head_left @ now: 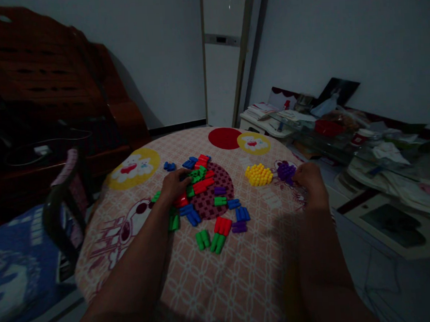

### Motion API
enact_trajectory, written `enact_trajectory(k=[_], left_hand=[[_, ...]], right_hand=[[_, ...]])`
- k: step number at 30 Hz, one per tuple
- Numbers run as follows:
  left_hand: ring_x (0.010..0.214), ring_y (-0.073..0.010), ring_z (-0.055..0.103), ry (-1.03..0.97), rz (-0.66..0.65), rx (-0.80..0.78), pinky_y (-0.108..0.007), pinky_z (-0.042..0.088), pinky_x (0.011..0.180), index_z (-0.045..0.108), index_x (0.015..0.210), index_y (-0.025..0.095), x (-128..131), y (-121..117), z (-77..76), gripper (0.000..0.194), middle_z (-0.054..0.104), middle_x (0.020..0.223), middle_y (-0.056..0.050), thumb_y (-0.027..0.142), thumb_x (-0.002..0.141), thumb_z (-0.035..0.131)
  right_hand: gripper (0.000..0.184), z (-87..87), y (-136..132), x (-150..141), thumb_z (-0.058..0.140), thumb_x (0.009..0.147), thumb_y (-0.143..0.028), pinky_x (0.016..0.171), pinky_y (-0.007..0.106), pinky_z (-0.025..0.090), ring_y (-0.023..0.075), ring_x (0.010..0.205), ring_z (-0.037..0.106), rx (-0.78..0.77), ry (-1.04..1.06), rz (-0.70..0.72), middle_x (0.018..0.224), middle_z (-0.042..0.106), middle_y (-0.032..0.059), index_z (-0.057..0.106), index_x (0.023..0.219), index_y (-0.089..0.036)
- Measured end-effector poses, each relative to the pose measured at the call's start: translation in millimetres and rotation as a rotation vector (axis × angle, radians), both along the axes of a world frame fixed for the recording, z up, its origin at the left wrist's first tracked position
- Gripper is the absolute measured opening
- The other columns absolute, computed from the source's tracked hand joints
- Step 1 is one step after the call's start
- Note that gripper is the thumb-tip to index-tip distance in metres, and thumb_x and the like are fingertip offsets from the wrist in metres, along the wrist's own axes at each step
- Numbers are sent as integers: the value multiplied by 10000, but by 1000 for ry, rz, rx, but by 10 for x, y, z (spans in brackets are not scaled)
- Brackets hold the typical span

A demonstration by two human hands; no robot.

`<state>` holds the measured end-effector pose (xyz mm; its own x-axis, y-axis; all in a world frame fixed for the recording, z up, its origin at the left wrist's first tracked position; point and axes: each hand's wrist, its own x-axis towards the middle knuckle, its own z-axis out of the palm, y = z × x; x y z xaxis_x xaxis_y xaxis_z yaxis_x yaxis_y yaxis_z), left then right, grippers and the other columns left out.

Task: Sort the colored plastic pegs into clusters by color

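Note:
My left hand lies at the left part of a loose spread of coloured plastic building blocks. Its fingers are apart, close to a green block and a long red block; whether they touch is hard to see. My right hand is closed at the right edge of a purple cluster of small knobbly pieces. Its fingertips are hidden, so what it grips is unclear. A yellow cluster of similar pieces sits left of the purple one. Nearer me are a red block against a green block, and blue blocks.
A patterned cloth covers the round table. At left stand a chair and a wooden bench. A cluttered cabinet stands beyond the table's right side. A tall white unit fills the far corner.

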<state>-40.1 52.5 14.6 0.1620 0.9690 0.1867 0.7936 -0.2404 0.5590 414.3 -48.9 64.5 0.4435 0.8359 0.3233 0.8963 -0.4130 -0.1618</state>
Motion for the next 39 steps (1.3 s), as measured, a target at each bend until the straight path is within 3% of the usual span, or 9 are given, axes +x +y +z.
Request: enact_trajectory(k=[5,10,17,20,23,29,32,34,39], left_hand=[[1097,-270,694,-13,-2,4,-363,521,987,743,1211,229,-8,1,3,422,767,1188,-65,314,824,597],[1091,-277,701,-25,-7,-1,-361,526,981,745,1207,206,-3,1,6,430,768,1176,-80,307,817,594],[1102,-254,698,-57,3,-12,-351,518,1008,745,1203,224,10,-28,17,414,763,1201,-53,277,816,608],[1072,-250,704,-64,5,-13,-351,525,997,746,1203,212,19,-44,25,414,768,1184,-56,276,814,617],[1075,-258,701,-49,0,-8,-364,521,1000,746,1208,209,24,-50,33,416,770,1171,-63,274,817,620],[1091,-269,699,-54,-9,-12,-365,515,998,739,1225,180,27,-57,46,421,764,1182,-87,263,831,616],[1085,-267,703,-57,-12,-18,-363,518,996,739,1222,183,24,-56,46,414,765,1181,-84,261,832,623],[1088,-264,705,-65,-13,-15,-354,519,999,740,1217,183,19,-51,38,410,762,1193,-85,257,831,623],[1094,-271,705,-67,-4,-16,-354,527,991,734,1235,181,2,-25,0,434,759,1201,-92,262,825,616]], right_hand=[[236,-86,31,-113,609,711,-125,730,322,485,300,832,704,-178,-265,-8,766,722,207,768,869,-52],[294,-105,20,-168,608,760,-122,777,321,498,315,923,713,-233,-268,-27,928,743,249,760,984,-8],[181,196,-23,-198,665,755,-200,763,350,501,293,841,695,-174,-76,-41,849,743,186,774,865,-106],[189,328,25,-489,592,824,-214,770,326,485,248,811,680,17,59,133,835,746,132,766,842,-143],[216,299,116,-1042,546,895,-243,780,290,473,213,828,669,74,171,462,867,750,87,748,861,-173],[195,-320,199,-1958,538,959,-227,956,332,455,230,1059,629,-71,165,935,1134,697,134,699,1048,-160],[263,-584,161,-2042,615,894,-175,1037,394,438,258,1180,582,-46,191,981,1254,661,140,668,1151,-187],[312,-613,148,-2035,656,841,-153,1007,390,462,251,1142,598,-26,266,965,1216,682,107,666,1147,-211],[117,-267,214,-1912,679,766,-164,765,281,509,183,813,663,8,553,820,847,719,19,697,879,-190]])
